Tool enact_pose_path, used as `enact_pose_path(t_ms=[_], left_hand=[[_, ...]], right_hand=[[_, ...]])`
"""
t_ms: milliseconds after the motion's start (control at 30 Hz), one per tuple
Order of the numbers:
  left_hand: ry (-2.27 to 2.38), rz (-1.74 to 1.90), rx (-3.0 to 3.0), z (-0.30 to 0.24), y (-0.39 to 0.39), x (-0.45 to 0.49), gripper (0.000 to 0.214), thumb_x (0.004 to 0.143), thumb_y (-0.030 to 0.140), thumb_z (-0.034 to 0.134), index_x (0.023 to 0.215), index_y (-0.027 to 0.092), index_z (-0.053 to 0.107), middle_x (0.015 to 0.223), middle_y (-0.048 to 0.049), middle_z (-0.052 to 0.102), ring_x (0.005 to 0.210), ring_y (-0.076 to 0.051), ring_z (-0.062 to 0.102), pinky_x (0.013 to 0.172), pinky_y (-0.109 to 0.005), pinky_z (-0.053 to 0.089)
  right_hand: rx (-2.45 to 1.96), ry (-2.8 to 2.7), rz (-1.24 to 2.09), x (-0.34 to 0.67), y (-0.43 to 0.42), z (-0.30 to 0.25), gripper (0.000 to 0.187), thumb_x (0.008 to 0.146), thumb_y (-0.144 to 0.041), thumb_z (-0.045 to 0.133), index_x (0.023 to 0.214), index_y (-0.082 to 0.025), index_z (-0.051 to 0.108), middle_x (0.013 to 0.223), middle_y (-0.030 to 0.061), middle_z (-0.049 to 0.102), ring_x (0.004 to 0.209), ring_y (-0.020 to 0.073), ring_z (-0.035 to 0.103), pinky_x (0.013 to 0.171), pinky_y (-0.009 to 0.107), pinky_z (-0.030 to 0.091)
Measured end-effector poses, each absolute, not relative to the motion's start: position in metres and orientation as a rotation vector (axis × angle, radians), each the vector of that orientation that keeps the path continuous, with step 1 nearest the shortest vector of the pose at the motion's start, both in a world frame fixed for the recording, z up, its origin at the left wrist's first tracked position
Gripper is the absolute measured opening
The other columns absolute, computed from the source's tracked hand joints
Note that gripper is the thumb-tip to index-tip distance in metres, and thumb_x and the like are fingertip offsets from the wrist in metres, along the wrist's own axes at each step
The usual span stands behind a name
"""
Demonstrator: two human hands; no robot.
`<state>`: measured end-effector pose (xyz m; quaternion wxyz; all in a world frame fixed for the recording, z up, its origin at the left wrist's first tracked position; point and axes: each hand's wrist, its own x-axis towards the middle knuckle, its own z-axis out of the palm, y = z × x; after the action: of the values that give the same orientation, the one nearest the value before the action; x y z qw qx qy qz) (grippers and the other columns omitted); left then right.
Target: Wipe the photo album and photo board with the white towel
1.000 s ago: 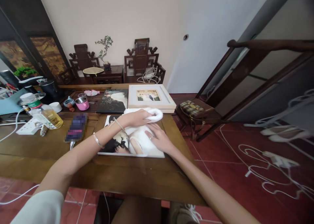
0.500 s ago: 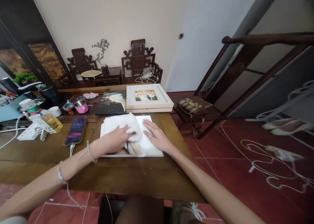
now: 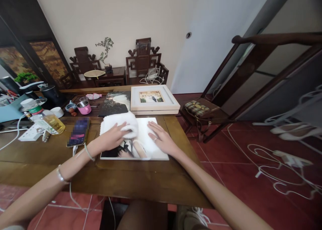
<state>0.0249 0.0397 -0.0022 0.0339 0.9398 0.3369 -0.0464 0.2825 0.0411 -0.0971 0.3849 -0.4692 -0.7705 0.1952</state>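
Observation:
A photo panel (image 3: 161, 154) with a white right part and a dark printed left part lies flat on the wooden table (image 3: 141, 179). On its upper left rests a fluffy white cloth (image 3: 115, 119). My left hand (image 3: 114, 136) is on the cloth, its fingers curled into the folds and pressing it to the panel. The cloth hides much of the print; dark shapes and a hand in the picture show below it. My right hand (image 3: 162, 139), with a ring, lies flat on the panel's right side, fingers stretched out.
Behind the panel sit a framed picture (image 3: 173, 104) and a dark photo board (image 3: 114, 105). To the left are a plugged-in phone (image 3: 79, 132), a pink cup (image 3: 84, 107), a bottle (image 3: 54, 122) and a power strip (image 3: 31, 132). A chair (image 3: 218, 114) with a bag stands right.
My left hand has slid the white cloth leftward and a little away from me, uncovering more of the print's lower part. My right hand stays on the panel.

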Motion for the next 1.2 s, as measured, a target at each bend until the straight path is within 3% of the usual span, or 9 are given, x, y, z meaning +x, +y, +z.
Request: enact_pose_path(t_ms=[233,367,533,733,933,1200], left_hand=[[1.009,-0.012,2.815,-0.013,0.03,0.037,0.047,0.088,0.003,0.039,0.131,0.019,0.05,0.151,-0.0105,0.03,0.144,-0.024,0.011,0.114,-0.056,0.014],[0.829,-0.077,2.804,0.002,-0.026,0.04,0.049,0.081,-0.001,0.041,0.124,0.017,0.055,0.152,-0.0097,0.029,0.145,-0.022,0.01,0.116,-0.054,0.014],[0.733,-0.06,2.784,0.011,-0.063,0.029,0.043,0.08,0.0,0.044,0.113,0.022,0.063,0.153,-0.0022,0.026,0.144,-0.02,0.016,0.118,-0.046,0.014],[0.981,0.039,2.858,-0.009,0.006,0.011,0.048,0.085,0.002,0.042,0.128,0.019,0.054,0.151,-0.0091,0.031,0.144,-0.023,0.017,0.116,-0.051,0.015],[1.094,0.146,2.858,-0.02,0.059,-0.002,0.034,0.099,0.022,0.039,0.13,0.023,0.052,0.147,-0.0066,0.039,0.143,-0.023,0.017,0.115,-0.052,0.015],[0.838,-0.013,2.853,-0.002,-0.051,0.004,0.032,0.094,0.013,0.046,0.117,0.028,0.062,0.152,-0.0017,0.03,0.144,-0.021,0.017,0.118,-0.048,0.012]], right_hand=[[-1.191,-1.929,0.505,0.284,0.041,-0.099,0.044,0.09,-0.037,0.048,0.131,-0.023,0.055,0.142,0.009,0.049,0.137,0.0254,0.038,0.113,0.052,0.031],[-1.19,-1.922,0.519,0.283,0.041,-0.098,0.044,0.09,-0.036,0.048,0.132,-0.024,0.054,0.142,0.0081,0.049,0.137,0.0255,0.037,0.113,0.053,0.03],[-1.216,-1.938,0.517,0.282,0.039,-0.096,0.045,0.091,-0.037,0.047,0.132,-0.019,0.054,0.142,0.0112,0.048,0.138,0.0252,0.036,0.114,0.051,0.029],[-1.206,-1.941,0.506,0.284,0.04,-0.097,0.045,0.091,-0.036,0.047,0.131,-0.019,0.055,0.143,0.0115,0.048,0.137,0.0246,0.037,0.113,0.051,0.03],[-1.199,-1.918,0.514,0.284,0.04,-0.1,0.043,0.09,-0.037,0.049,0.131,-0.024,0.055,0.142,0.0085,0.049,0.136,0.0251,0.038,0.113,0.053,0.029],[-1.193,-1.904,0.509,0.283,0.041,-0.103,0.043,0.09,-0.035,0.048,0.131,-0.025,0.055,0.141,0.0068,0.05,0.136,0.0252,0.038,0.114,0.053,0.028]])
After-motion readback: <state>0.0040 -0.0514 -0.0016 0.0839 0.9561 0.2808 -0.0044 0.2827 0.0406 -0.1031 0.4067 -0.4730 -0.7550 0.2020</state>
